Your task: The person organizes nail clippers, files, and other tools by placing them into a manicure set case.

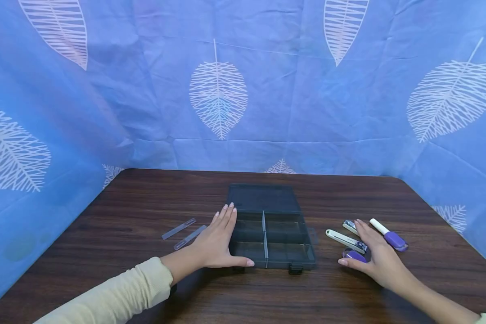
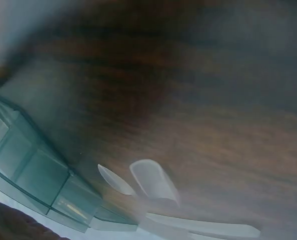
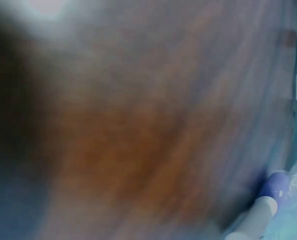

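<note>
A dark see-through plastic organizer box (image 1: 271, 238) lies with its lid (image 1: 263, 198) folded back; dividers split it into compartments. My left hand (image 1: 220, 243) is at the box's left side, fingers straight along the edge and thumb across its front left corner. My right hand (image 1: 374, 254) is spread over a small group at the right, thumb apart from the fingers. Beside it are a long nail clipper (image 1: 344, 240), a smaller nail clipper (image 1: 350, 226) partly behind the fingers, a purple nail polish bottle (image 1: 354, 255) partly hidden, and a white-capped purple nail polish bottle (image 1: 395, 240).
Two clear plastic divider strips (image 1: 178, 228) lie left of the box, one partly behind the left hand. Everything is on a dark wood-grain table (image 1: 154, 193). Blue cloth with white leaf prints (image 1: 267, 99) hangs around its far and side edges.
</note>
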The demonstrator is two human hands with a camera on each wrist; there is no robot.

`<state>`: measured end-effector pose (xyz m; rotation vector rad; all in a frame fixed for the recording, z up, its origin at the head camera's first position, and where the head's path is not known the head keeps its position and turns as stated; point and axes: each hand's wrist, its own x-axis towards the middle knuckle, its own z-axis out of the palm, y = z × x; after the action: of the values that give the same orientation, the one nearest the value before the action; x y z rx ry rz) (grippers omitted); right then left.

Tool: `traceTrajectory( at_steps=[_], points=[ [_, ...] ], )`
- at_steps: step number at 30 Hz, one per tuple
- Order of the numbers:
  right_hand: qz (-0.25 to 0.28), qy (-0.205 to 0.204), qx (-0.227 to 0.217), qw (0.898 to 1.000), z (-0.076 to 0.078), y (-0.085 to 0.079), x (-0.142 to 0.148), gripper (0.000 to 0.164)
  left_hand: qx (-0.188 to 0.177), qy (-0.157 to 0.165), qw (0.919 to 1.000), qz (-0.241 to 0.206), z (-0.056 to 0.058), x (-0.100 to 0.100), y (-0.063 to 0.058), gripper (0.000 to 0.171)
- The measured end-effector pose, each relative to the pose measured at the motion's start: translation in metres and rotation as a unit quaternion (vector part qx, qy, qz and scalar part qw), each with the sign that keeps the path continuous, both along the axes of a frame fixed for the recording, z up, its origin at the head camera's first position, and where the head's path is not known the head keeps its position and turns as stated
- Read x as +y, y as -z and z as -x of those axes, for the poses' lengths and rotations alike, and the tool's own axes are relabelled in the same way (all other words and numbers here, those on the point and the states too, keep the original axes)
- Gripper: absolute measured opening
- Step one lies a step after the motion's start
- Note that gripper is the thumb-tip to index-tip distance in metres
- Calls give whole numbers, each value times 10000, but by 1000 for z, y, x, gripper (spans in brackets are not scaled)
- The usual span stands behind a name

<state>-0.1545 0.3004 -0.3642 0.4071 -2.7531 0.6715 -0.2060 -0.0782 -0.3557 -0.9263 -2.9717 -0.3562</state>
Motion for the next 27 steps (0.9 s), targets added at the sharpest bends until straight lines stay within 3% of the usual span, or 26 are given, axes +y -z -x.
traceTrajectory(
  at_steps=[10,20,27],
  points=[
    [-57,271,164,9995,-11,8,7,90,-372,-91,9992,104,0,2,-4,115],
    [-73,598,78,9982,-19,13,9,82,-404,-62,9989,249,1,3,-6,113],
    [-57,608,364,9975,-21,17,10,76,-458,-85,9985,286,1,4,-6,112]
  ],
)
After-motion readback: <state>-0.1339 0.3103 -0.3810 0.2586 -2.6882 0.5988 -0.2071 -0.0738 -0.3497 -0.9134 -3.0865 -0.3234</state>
